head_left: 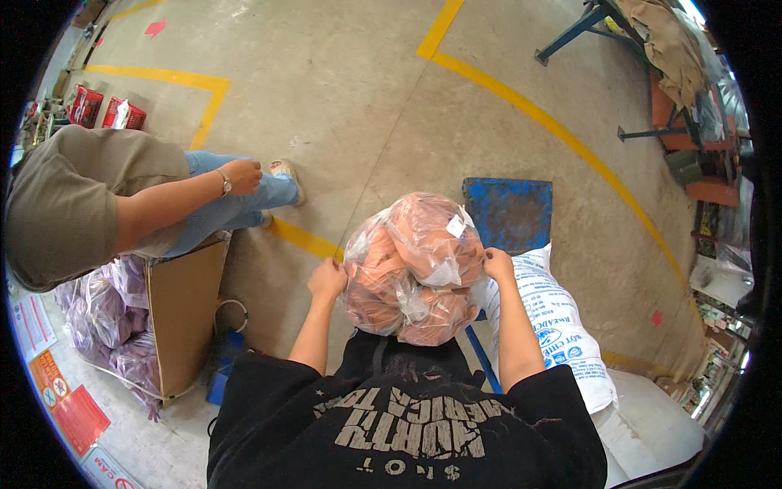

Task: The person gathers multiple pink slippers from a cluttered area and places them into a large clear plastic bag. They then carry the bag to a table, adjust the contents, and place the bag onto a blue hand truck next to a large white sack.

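Observation:
A big clear plastic bag (415, 269) sits in front of my body, over my lap. Inside it are several bundles of peach-orange material, each looking wrapped in clear plastic; what they are I cannot tell. A small white label (456, 226) shows near its upper right. My left hand (327, 279) grips the bag's left edge with bent fingers. At the opposite edge my right hand (498, 265) pinches the plastic. Both forearms reach out from black sleeves.
A white printed sack (558, 326) lies right of my right arm, below a blue platform (508, 213). At left, another person (98, 187) stands near a cardboard box (189, 318) and bags of purple material (114, 314). Yellow lines (554, 130) mark the floor.

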`<state>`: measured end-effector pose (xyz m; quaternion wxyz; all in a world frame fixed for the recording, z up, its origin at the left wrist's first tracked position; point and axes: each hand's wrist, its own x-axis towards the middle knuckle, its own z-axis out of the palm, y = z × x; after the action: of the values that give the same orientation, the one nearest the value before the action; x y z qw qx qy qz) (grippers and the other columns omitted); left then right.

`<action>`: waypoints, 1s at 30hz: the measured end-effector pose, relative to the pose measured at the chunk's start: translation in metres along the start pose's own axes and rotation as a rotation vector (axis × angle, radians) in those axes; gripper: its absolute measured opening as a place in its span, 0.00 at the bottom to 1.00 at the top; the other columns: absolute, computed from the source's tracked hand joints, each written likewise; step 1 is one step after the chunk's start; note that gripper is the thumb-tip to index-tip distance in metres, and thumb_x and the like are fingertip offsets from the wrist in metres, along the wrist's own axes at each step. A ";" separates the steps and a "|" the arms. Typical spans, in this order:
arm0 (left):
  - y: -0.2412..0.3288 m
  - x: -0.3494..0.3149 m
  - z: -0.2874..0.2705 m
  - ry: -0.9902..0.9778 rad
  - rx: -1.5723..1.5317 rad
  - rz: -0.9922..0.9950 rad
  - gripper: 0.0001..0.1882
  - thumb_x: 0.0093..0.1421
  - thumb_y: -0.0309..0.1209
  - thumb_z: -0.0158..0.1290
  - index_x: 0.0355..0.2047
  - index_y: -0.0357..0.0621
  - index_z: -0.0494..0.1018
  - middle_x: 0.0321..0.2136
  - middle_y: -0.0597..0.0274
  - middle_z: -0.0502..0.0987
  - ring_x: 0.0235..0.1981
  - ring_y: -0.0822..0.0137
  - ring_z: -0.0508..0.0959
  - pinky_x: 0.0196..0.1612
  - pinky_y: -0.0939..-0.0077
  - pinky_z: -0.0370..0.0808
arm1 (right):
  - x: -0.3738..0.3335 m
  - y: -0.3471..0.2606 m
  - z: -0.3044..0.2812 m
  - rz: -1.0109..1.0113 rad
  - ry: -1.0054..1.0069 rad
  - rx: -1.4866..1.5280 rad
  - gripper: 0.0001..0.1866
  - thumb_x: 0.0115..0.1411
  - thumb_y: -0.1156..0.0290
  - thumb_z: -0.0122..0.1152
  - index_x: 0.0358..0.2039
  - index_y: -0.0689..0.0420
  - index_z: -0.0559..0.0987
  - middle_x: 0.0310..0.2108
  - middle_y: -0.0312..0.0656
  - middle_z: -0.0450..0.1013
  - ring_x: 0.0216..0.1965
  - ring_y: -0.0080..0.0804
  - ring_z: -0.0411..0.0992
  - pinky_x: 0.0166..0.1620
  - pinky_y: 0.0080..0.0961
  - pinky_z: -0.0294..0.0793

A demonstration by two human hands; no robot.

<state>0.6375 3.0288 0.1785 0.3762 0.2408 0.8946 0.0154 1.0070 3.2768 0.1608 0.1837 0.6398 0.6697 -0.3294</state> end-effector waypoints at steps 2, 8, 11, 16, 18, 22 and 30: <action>0.003 0.018 0.010 0.199 -0.212 0.226 0.17 0.62 0.36 0.50 0.46 0.40 0.79 0.41 0.44 0.81 0.39 0.47 0.81 0.45 0.57 0.77 | 0.021 0.005 -0.001 -0.042 -0.084 0.110 0.17 0.58 0.60 0.61 0.46 0.53 0.84 0.46 0.50 0.80 0.47 0.48 0.77 0.50 0.37 0.75; 0.027 0.081 0.029 -0.195 -0.571 0.064 0.18 0.63 0.37 0.54 0.48 0.41 0.78 0.46 0.47 0.79 0.39 0.56 0.81 0.44 0.65 0.76 | 0.069 -0.017 0.001 0.150 -0.152 0.809 0.19 0.66 0.59 0.54 0.46 0.60 0.82 0.43 0.45 0.81 0.45 0.37 0.77 0.51 0.31 0.74; 0.061 0.095 0.027 -0.042 -0.419 0.273 0.19 0.61 0.40 0.57 0.48 0.43 0.79 0.43 0.47 0.80 0.38 0.54 0.81 0.44 0.63 0.77 | 0.088 -0.049 -0.001 0.043 -0.166 0.626 0.26 0.68 0.53 0.54 0.54 0.62 0.77 0.50 0.47 0.78 0.48 0.37 0.76 0.53 0.30 0.73; 0.105 0.104 0.023 -0.076 -0.170 0.459 0.16 0.60 0.38 0.57 0.43 0.42 0.80 0.39 0.47 0.82 0.41 0.47 0.81 0.46 0.59 0.77 | 0.104 -0.093 0.010 -0.101 -0.187 0.586 0.28 0.69 0.51 0.53 0.58 0.63 0.74 0.50 0.45 0.78 0.48 0.34 0.74 0.51 0.29 0.72; 0.110 0.107 0.025 -0.105 -0.136 0.441 0.14 0.58 0.35 0.56 0.40 0.41 0.80 0.38 0.46 0.82 0.41 0.46 0.81 0.46 0.58 0.77 | 0.106 -0.101 0.016 -0.133 -0.307 0.425 0.29 0.68 0.51 0.53 0.57 0.64 0.74 0.50 0.47 0.77 0.47 0.35 0.75 0.50 0.30 0.73; 0.115 0.102 0.020 -0.088 -0.177 0.376 0.13 0.55 0.30 0.52 0.38 0.42 0.81 0.36 0.44 0.82 0.41 0.45 0.81 0.46 0.56 0.78 | 0.104 -0.096 0.021 -0.316 -0.236 0.274 0.29 0.66 0.51 0.57 0.53 0.66 0.74 0.47 0.57 0.76 0.49 0.46 0.74 0.52 0.35 0.72; 0.183 -0.018 -0.187 -0.089 -1.090 0.822 0.17 0.53 0.14 0.44 0.42 0.37 0.74 0.39 0.55 0.76 0.40 0.60 0.78 0.46 0.70 0.75 | 0.130 -0.084 0.020 -0.150 -0.584 0.333 0.31 0.63 0.59 0.64 0.59 0.67 0.68 0.50 0.51 0.74 0.49 0.37 0.73 0.51 0.35 0.74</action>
<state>0.5977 3.2115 0.3626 0.4439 0.3375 0.5788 0.5951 0.9069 3.3615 0.0767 0.2359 0.4886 0.5711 -0.6161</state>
